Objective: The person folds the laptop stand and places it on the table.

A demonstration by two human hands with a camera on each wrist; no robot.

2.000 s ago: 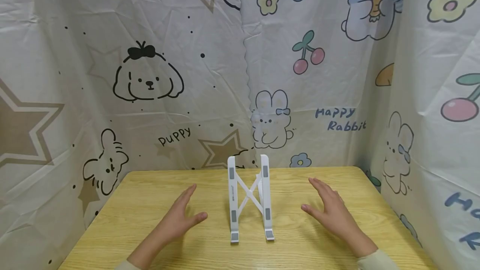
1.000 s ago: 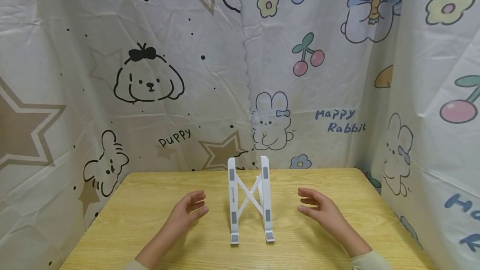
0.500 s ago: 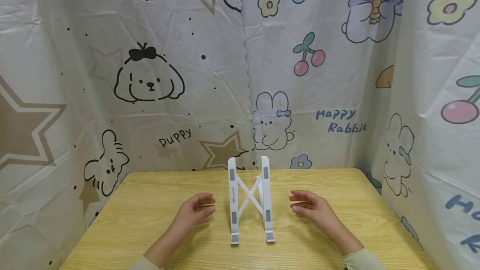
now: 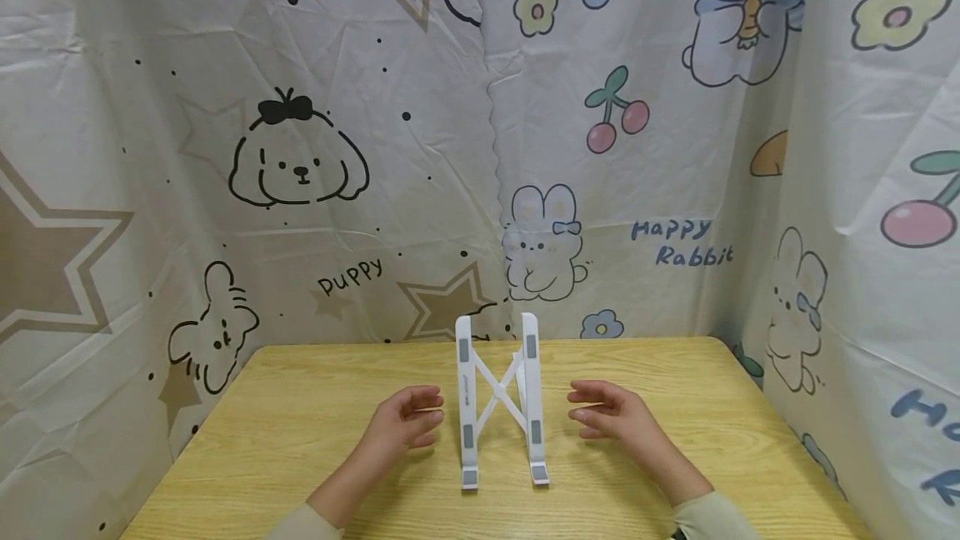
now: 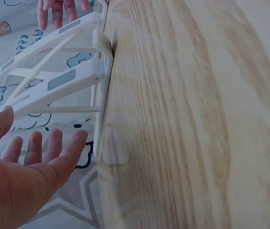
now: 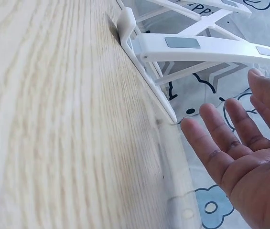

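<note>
A white folding stand (image 4: 499, 390) with grey pads and crossed bars stands on the wooden table, unfolded. Left of it, my left hand (image 4: 401, 423) hovers with relaxed, slightly bent fingers, close to the left rail but apart from it. On the other side my right hand (image 4: 618, 417) hangs in the air with loose fingers, a little farther from the right rail. The left wrist view shows the palm and spread fingers of my left hand (image 5: 34, 167) beside the stand (image 5: 60, 83). In the right wrist view, my right hand (image 6: 249, 152) faces the stand (image 6: 211, 49) without touching it.
The light wooden table (image 4: 285, 390) reaches back to a cloth curtain (image 4: 420, 190) printed with puppies, stars, rabbits and flowers. The curtain also hangs along the left and right sides of the table.
Both hands have moved inward toward the stand from either side, and their fingers have bent from a wider spread. The stand has stayed in place.
</note>
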